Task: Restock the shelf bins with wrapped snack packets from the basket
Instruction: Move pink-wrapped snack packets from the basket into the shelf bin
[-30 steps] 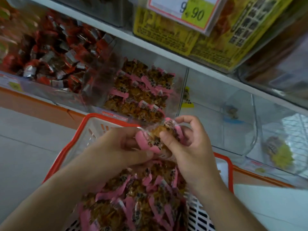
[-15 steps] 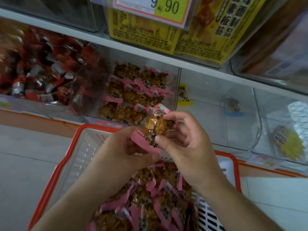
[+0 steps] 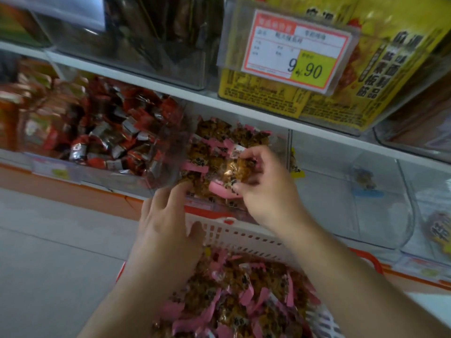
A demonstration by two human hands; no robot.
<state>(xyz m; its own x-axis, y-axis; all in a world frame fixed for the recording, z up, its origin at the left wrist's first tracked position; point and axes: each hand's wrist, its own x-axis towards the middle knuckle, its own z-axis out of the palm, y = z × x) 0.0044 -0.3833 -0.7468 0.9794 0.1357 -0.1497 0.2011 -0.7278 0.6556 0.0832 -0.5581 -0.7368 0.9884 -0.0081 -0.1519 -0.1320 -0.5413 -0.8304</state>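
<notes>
Nearest, a white basket [image 3: 246,236] with an orange-red rim is seen at the bottom of the view, heaped with pink-ended wrapped snack packets [image 3: 234,303] of brown filling. Over its far left edge the left hand [image 3: 168,223] is stretched with fingers straight and relaxed, nothing held, its fingertips reaching the front lip of the clear shelf bin [image 3: 219,167] beyond. Just right of it, the right hand [image 3: 266,191] is raised at the mouth of that bin, and one packet [image 3: 234,174] is pinched between its thumb and curled fingers, held just above the matching pink packets already piled inside. To the left of this bin, a neighbouring bin of red and silver wrapped sweets [image 3: 105,140] is seen; to the right, a nearly bare clear bin [image 3: 353,191] is set. Farther up, on the next shelf, yellow printed packs [image 3: 341,98] are stacked behind a price tag [image 3: 295,52] marked 9.90
</notes>
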